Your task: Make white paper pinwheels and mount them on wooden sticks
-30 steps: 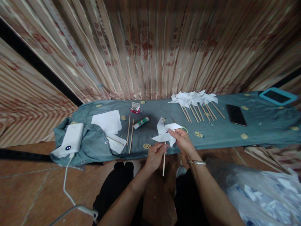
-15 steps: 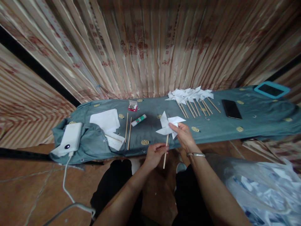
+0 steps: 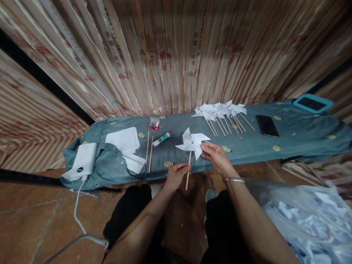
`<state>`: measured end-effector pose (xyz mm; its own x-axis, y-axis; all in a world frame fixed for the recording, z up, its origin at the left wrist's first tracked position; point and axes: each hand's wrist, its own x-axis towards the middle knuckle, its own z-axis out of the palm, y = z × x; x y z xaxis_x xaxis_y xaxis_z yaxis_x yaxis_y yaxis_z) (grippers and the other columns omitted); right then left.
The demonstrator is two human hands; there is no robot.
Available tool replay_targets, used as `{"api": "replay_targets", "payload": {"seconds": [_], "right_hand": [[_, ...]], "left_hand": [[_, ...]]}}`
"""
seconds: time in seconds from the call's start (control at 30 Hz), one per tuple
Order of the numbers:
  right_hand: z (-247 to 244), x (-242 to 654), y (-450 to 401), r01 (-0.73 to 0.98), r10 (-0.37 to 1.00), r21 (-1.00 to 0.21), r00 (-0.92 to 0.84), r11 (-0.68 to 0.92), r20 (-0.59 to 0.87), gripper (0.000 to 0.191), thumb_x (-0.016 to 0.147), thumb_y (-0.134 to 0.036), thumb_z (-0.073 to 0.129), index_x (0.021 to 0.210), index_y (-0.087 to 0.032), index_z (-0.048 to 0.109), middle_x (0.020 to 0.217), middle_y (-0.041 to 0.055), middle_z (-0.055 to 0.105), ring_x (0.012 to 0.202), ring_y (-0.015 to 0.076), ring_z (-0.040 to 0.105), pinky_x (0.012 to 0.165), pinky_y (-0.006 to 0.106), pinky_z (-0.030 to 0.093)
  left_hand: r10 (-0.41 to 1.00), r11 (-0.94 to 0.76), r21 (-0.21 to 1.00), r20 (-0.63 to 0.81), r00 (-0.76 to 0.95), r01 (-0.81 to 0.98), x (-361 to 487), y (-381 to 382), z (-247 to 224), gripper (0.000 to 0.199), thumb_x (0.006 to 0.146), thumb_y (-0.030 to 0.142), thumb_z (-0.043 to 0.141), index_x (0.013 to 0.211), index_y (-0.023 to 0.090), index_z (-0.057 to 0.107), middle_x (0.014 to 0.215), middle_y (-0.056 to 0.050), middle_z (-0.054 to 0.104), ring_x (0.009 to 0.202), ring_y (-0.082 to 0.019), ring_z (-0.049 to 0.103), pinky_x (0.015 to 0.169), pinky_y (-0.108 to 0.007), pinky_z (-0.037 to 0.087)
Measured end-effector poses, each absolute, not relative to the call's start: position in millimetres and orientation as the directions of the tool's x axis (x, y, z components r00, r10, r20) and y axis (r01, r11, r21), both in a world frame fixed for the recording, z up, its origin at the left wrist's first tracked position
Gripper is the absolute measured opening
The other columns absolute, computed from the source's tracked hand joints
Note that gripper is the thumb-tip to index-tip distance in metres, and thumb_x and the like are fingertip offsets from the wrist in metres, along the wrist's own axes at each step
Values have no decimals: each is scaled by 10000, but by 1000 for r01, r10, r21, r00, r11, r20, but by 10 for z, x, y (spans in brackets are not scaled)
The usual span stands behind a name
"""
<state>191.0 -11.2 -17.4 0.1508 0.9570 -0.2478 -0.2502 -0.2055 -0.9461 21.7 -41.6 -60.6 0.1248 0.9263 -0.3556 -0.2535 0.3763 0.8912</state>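
Observation:
A white paper pinwheel (image 3: 195, 143) on a wooden stick is held up in front of me over the table's near edge, a shiny pin head at its centre. My left hand (image 3: 177, 176) is closed around the lower part of the stick in a pinch. At the right side of the pinwheel, my right hand (image 3: 216, 157) has its thumb and fingertips together on the edge of a blade. Left of the hands lie a glue stick (image 3: 161, 139), two loose wooden sticks (image 3: 151, 154) and an open small red box (image 3: 154, 124) of metal pins.
Several finished pinwheels (image 3: 220, 110) lie in a row at the back. White paper sheets (image 3: 123, 139) and a white power bank (image 3: 85, 158) with a cable are on the left. A black phone (image 3: 267, 125) and a blue-framed tablet (image 3: 312, 103) lie right. A clear plastic bag (image 3: 310, 216) stands on the floor.
My right thumb has moved off the pinwheel's centre to a blade's edge, uncovering the pin head. The pinwheel and my left hand have shifted slightly left.

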Motion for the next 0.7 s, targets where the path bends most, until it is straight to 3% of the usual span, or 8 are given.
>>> {"api": "replay_targets", "payload": {"seconds": [0.33,0.57,0.7], "right_hand": [[-175,1808,-132,-381,951,-888,61,-258,-302,359,474,-411,894,673,-201,681,638,-29,660,601,95,596,587,213,470],[-154,1693,-190,-306,950,-908,37,-285,-310,388,472,-481,878,634,-196,671,624,-16,668,599,106,619,583,218,461],[-101,1819,-198,-191,960,-944,18,-270,-278,428,513,-558,835,654,-178,698,624,11,683,526,79,553,489,204,382]], "left_hand": [[935,354,892,-340,101,-280,214,-389,-596,308,490,374,859,699,173,756,667,-19,731,590,-130,628,664,-273,524],[938,347,893,-334,94,-286,201,-371,-597,302,496,363,857,698,164,755,647,-13,720,588,-130,631,663,-267,521],[939,345,898,-332,92,-274,183,-353,-623,316,510,367,851,718,149,756,674,-32,728,606,-154,646,685,-300,534]]}}
